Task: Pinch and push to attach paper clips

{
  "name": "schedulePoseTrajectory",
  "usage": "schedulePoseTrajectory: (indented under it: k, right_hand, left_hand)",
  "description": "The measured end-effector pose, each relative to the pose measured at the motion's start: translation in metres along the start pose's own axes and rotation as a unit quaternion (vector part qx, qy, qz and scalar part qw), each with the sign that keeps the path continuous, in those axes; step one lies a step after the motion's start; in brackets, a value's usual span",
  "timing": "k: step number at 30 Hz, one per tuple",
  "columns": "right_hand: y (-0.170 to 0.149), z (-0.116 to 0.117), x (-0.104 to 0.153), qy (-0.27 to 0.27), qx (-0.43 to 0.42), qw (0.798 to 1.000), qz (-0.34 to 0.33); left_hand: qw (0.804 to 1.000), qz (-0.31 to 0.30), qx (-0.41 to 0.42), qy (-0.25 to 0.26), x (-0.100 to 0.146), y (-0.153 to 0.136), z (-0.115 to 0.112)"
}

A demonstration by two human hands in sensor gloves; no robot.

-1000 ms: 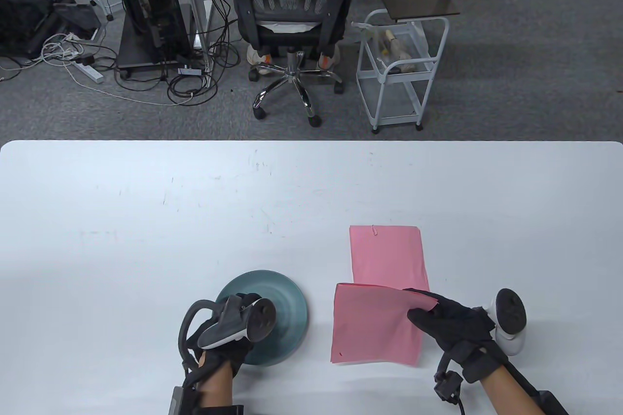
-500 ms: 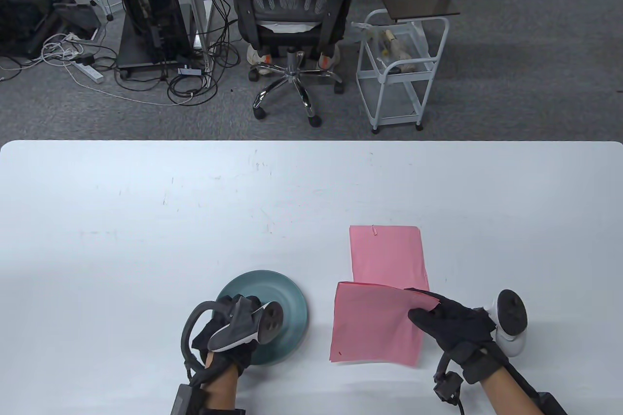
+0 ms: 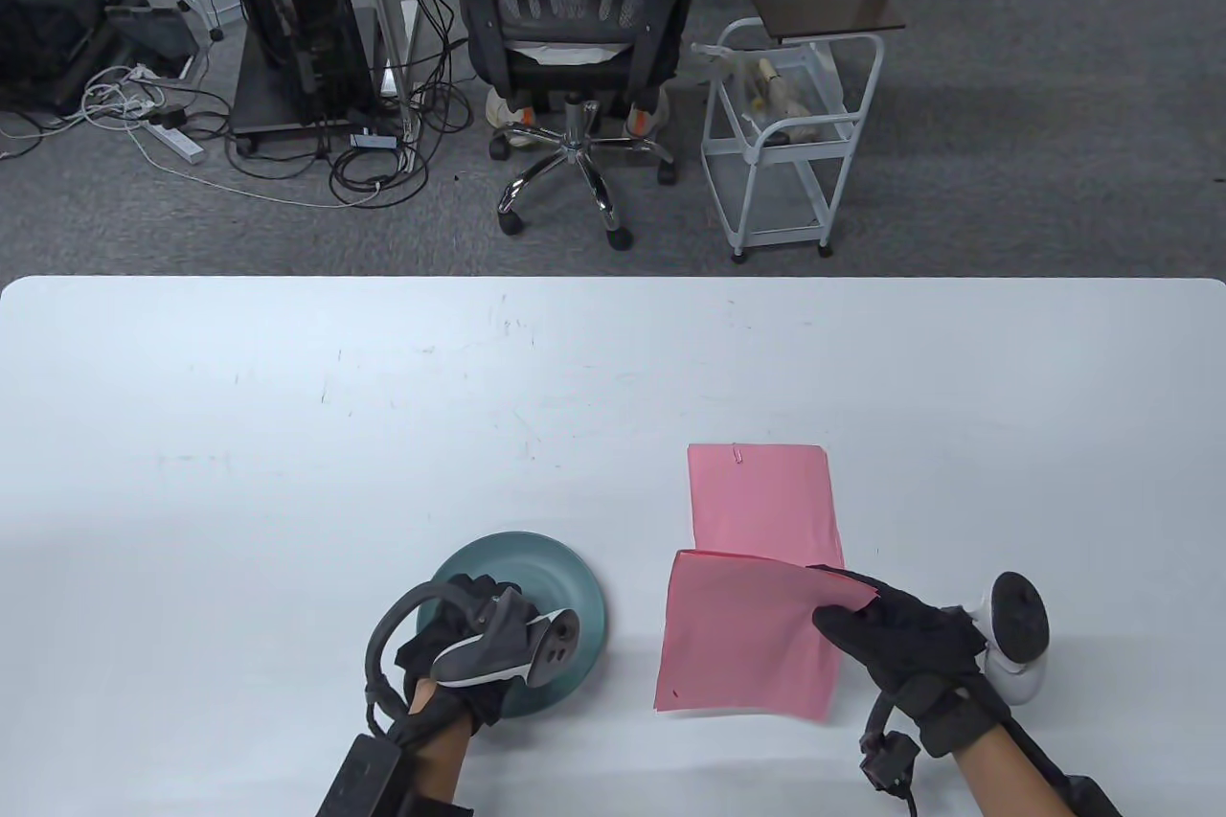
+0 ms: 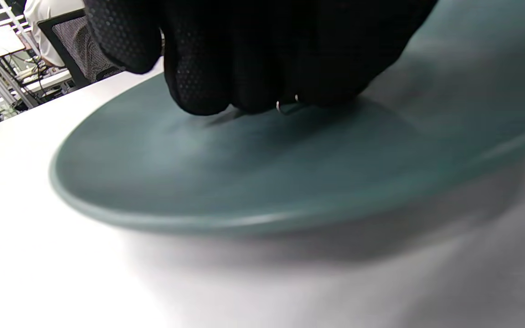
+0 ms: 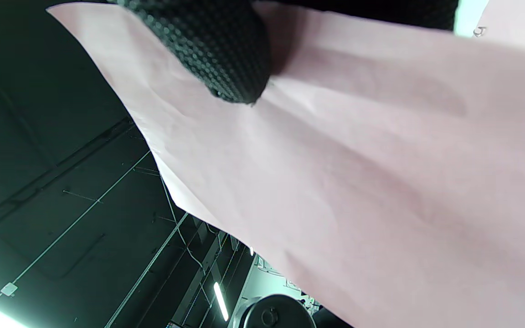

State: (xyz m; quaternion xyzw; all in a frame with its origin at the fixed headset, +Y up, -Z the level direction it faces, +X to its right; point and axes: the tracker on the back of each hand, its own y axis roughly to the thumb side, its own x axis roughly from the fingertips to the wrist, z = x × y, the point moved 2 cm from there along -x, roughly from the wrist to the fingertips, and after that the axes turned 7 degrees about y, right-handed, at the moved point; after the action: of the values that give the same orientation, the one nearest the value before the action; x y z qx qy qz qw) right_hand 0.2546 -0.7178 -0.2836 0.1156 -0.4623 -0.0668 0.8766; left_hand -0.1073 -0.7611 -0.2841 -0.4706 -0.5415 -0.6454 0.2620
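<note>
Paper clip (image 4: 287, 105): only two wire loops poke out under the left hand (image 3: 460, 654) fingertips, pinched on the teal plate (image 3: 575, 597); rest hidden by glove. Right hand (image 3: 891, 630) grips a pink sheet (image 3: 747, 635) by its far right corner, lifted off the desk (image 3: 287, 434). Second pink sheet (image 3: 761, 501) behind it, clipped at its far edge; that clip barely resolvable.
</note>
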Motion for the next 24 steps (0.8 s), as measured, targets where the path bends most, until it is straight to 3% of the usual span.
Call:
schedulePoseTrajectory:
  k: [3,8,12,17,24]
  right_hand:
    - [-0.001,0.002,-0.001,0.001,0.004,1.0,0.003]
    - [-0.002,0.003,-0.002,-0.004,0.011,1.0,0.015]
    - [-0.003,0.003,-0.001,-0.008,0.014,1.0,0.023]
    - [-0.005,0.004,-0.003,-0.008,0.016,0.999,0.033]
    - [-0.005,0.005,-0.002,-0.007,0.021,0.999,0.037]
  left_hand:
    - [1.0,-0.007,-0.012,0.015,0.002,0.0,-0.002]
    - [0.999,0.022,0.041,0.01,0.003,-0.011,-0.001]
    - [0.988,0.059,0.125,0.07,0.01,-0.026,0.018]
    - [0.927,0.081,0.302,0.206,0.023,-0.04,0.072]
    - [0.856,0.031,0.419,0.3,0.025,-0.03,0.15]
